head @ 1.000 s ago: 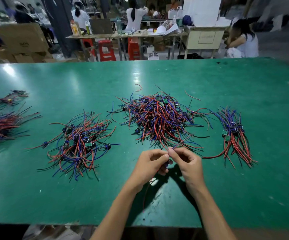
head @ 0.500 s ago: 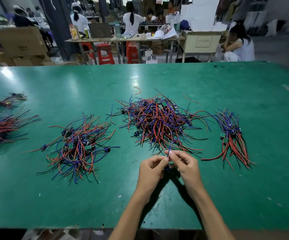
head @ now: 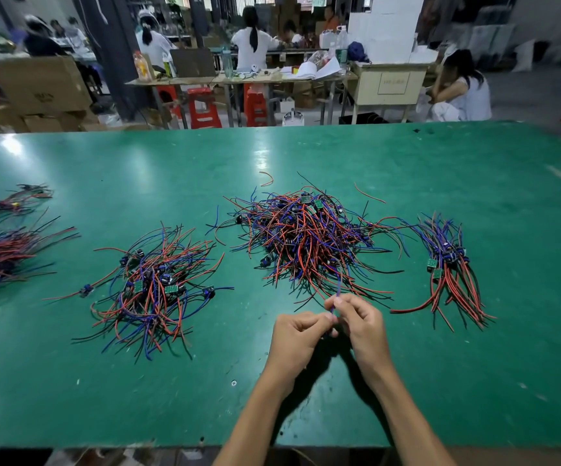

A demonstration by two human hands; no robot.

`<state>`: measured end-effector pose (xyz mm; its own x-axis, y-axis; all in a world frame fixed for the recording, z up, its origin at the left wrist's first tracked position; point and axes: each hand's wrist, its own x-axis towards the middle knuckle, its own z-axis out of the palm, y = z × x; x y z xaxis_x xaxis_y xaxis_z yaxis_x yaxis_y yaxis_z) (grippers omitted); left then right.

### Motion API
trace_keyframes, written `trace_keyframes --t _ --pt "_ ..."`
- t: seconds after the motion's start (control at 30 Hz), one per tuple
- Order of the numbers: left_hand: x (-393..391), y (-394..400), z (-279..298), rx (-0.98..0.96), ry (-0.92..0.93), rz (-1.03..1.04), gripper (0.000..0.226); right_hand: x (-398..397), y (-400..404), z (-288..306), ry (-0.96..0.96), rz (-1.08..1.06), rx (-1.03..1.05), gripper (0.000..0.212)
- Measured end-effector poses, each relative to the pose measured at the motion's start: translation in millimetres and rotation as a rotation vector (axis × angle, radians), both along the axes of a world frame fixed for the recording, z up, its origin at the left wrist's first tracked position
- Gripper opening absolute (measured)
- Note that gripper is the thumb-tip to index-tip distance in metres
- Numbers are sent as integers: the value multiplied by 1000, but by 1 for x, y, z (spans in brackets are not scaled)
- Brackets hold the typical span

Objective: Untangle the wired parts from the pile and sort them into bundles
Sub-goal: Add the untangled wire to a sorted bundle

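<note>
Lying far to the left of the hands, two sorted groups [head: 0,257] are waiting near the table edge, probably put there to keep finished work away from the rest. Nearer, still left of the hands, a loose heap [head: 153,284] of red, blue and black wires is spreading on the green table [head: 474,381]. The left hand [head: 294,338] is curling its fingers and pinching something small against the right hand; what it is holding I cannot tell exactly. Just beyond both hands the big tangled pile [head: 306,237] is sitting, close enough to pull from. The right hand [head: 359,322] is pinching a thin blue wire [head: 338,290] that is running up into this pile, I think to draw one part free. To the right of the hands a combed bundle [head: 450,267] is lying with its wires parallel.
</note>
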<state>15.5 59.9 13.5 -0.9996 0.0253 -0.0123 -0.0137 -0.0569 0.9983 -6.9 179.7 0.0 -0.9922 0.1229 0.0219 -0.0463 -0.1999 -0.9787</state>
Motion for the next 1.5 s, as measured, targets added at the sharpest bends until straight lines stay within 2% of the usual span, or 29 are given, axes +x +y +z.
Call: trace_keyframes --t 0.13,0.33,0.5,0.6,0.7,0.73,0.83,1.0,1.07,1.17,1.3,1.37,1.5 --pt "1 -5 2 -75 -1 -58 19 -5 6 0 -17 -98 -58 30" --pt "10 -12 1 -226 -2 -189 21 -15 11 9 -64 -243 -389 25" --pt "11 -13 4 -239 -31 -248 19 -11 24 12 -141 -300 -594 24" --pt "15 -12 5 -183 -63 -228 16 -8 30 14 -128 -197 -568 27" --pt "12 -15 10 -59 -150 -168 17 -2 30 12 -101 27 -502 52" --pt "10 -16 13 -33 -174 -148 18 0 28 12 -87 71 -404 51" --pt "3 -20 17 -2 -178 -159 22 7 18 12 -18 153 -106 25" --pt "5 -23 18 -44 -211 -187 40 9 17 12 21 39 -93 18" --pt "7 -28 17 -117 -205 -186 36 8 19 12 -2 -8 -176 17" --pt "10 -35 17 -294 -78 -140 22 5 21 10 -48 -24 -269 13" --pt "13 -36 14 -428 234 134 5 5 21 9 -39 0 -283 19" --pt "15 -36 11 -517 457 212 8 4 20 9 -37 -5 -292 23" --pt "17 -35 1 -807 928 343 9 3 19 7 -45 -15 -339 14"
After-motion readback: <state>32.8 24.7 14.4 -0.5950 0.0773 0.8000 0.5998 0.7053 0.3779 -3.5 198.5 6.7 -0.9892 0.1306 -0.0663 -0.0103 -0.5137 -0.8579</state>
